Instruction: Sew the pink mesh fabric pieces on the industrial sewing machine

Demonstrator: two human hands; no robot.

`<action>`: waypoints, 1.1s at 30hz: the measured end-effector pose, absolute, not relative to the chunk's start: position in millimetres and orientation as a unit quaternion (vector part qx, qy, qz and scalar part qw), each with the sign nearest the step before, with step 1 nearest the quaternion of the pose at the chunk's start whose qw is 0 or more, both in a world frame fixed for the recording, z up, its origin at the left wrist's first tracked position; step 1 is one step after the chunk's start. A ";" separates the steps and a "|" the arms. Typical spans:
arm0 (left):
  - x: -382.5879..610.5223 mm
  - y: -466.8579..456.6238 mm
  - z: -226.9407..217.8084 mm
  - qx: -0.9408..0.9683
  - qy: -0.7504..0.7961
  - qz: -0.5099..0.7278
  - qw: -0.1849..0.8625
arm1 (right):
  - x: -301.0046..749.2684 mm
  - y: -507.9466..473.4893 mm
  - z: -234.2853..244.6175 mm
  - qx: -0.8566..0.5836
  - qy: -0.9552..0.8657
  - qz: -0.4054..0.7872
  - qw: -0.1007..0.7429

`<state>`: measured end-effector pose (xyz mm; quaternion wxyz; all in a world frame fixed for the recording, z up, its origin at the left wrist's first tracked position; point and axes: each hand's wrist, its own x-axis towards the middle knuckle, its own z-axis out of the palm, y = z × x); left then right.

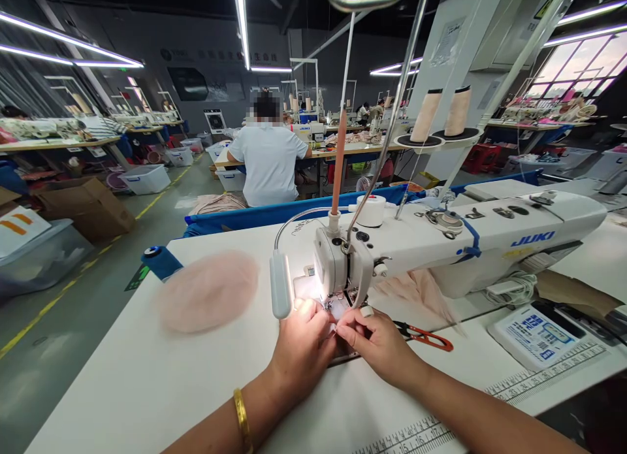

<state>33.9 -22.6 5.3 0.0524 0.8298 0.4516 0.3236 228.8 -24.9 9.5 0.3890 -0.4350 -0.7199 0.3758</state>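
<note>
Just in front of the needle area of a white sewing machine [343, 264], my two hands meet with their fingertips together. My left hand [304, 340] is closed, thumb and fingers pinching a small pale pink bit of fabric [332, 330]. From the other side my right hand [377, 343] pinches the same bit; most of it is hidden by fingers. Thread snips with orange-red handles [431, 338] lie right of my right hand. To the left, a round, sheer pink fabric piece [208, 292] appears blurred over the white table.
A grey lamp [281, 284] hangs left of the needle. A blue thread cone [161, 263] lies at the table's left edge. More pink fabric [416, 291] sits under the machine arm, and a white-and-blue box [541, 336] at right. A person in white [267, 160] sits ahead.
</note>
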 end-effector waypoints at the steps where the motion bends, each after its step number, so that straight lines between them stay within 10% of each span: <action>1: 33.2 -22.6 5.3 0.831 0.451 0.322 0.051 | 229.0 -24.5 9.6 -0.438 -0.717 0.377 0.390; 17: 31.1 -14.2 2.5 0.827 0.459 0.278 0.171 | 229.3 -21.9 3.9 -0.462 -0.704 0.391 0.372; 33: 25.8 -9.7 0.1 0.851 0.403 0.285 0.180 | 232.9 -20.1 -9.0 -0.410 -0.836 0.103 0.351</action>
